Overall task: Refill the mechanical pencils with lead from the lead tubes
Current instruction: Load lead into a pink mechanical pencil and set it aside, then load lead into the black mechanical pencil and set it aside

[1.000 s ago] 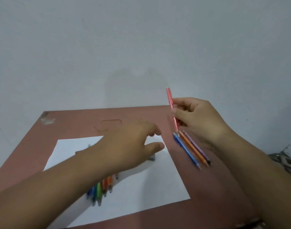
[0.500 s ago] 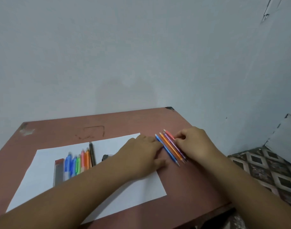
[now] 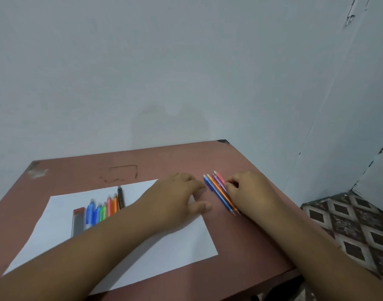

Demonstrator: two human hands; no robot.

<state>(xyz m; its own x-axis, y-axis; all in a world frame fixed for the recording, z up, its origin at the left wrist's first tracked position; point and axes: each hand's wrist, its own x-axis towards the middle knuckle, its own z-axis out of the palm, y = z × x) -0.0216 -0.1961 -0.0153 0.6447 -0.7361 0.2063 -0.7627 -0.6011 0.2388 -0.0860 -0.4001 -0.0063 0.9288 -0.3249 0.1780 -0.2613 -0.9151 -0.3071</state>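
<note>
At frame centre I see my left hand (image 3: 181,198) flat, fingers relaxed; my right hand (image 3: 251,192) pinches the pink pencil (image 3: 219,177).

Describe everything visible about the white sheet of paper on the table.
The white sheet of paper is plain, unmarked and lies flat on the reddish-brown table, turned slightly askew to its edges. On its far left part rest a dark lead tube and a row of coloured mechanical pencils. The left hand rests near its far right corner, the forearm crossing above it and hiding the near left part.
</note>
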